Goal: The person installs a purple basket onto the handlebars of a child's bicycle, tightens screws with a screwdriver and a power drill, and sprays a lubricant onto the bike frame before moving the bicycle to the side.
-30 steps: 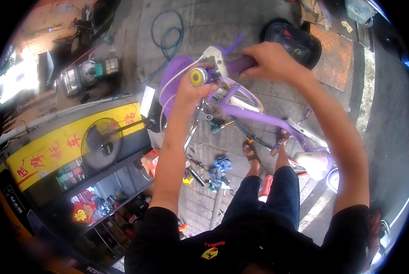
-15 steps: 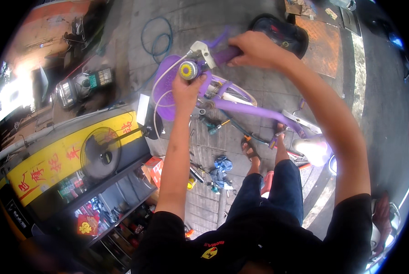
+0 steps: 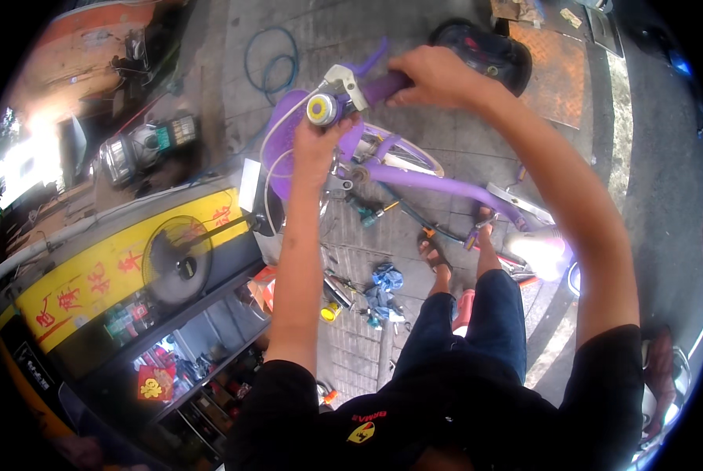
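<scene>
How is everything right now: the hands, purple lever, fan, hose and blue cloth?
Right hand: closed around the purple grip.
Left hand: by the bell, fingers partly hidden.
Purple lever: sticking out, not squeezed.
Fan: spinning or still, can't tell.
Hose: loosely coiled.
Blue cloth: crumpled.

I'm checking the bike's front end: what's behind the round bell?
The purple basket shows partly behind the bell; whatever sits directly behind the bell and left grip is covered.
</scene>
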`<action>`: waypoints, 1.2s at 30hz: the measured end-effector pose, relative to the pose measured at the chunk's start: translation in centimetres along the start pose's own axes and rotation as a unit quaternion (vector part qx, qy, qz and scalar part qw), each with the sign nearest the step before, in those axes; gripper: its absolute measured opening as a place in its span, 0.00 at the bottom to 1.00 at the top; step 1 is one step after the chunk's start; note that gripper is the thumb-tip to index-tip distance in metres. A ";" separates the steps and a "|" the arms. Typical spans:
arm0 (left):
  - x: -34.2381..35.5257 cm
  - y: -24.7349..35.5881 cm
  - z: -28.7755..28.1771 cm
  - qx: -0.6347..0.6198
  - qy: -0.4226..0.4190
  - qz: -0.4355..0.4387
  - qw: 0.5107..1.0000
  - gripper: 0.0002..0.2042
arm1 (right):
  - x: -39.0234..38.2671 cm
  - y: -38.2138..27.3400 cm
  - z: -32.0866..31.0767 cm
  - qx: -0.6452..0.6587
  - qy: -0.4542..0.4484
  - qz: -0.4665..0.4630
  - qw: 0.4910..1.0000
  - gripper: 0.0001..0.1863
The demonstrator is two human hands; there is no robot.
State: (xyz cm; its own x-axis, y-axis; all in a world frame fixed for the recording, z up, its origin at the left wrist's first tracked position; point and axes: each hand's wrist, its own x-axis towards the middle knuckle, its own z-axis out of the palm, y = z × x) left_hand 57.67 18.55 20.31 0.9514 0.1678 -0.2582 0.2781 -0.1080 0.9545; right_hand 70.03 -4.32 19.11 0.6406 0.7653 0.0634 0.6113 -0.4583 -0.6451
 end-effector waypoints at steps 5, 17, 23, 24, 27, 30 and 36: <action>-0.2 -0.3 0.6 -0.020 0.010 0.023 0.999 0.18 | -0.6 -1.6 2.0 -0.042 0.184 -0.097 0.977 0.26; -1.4 -2.5 0.3 0.102 0.077 0.068 0.989 0.20 | 1.5 -4.9 3.1 0.006 0.234 0.032 0.972 0.23; -10.2 -1.8 -0.8 0.249 0.175 0.113 0.946 0.23 | 1.2 -4.7 2.6 0.006 0.247 -0.010 0.969 0.21; -12.5 -1.8 -1.6 0.261 0.194 0.100 0.940 0.21 | 1.2 -4.6 2.6 0.009 0.254 -0.036 0.966 0.20; -19.8 -2.4 -4.0 0.292 0.251 0.043 0.922 0.15 | 1.4 -5.0 2.6 0.016 0.245 -0.011 0.969 0.21; -24.6 -3.8 -4.9 0.338 0.290 0.025 0.895 0.16 | 1.4 -5.1 2.8 0.003 0.249 0.036 0.968 0.22; -28.5 -6.6 -2.9 0.407 0.264 0.095 0.869 0.28 | 1.3 -4.7 2.8 0.020 0.216 -0.024 0.976 0.25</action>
State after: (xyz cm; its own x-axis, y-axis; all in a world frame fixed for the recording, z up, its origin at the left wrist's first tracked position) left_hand 28.36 17.33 21.83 0.8566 0.4748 0.2021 0.3293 -0.8045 0.4943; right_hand 66.69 0.12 20.07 0.7530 0.5190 0.4045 0.6326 -0.4017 -0.6622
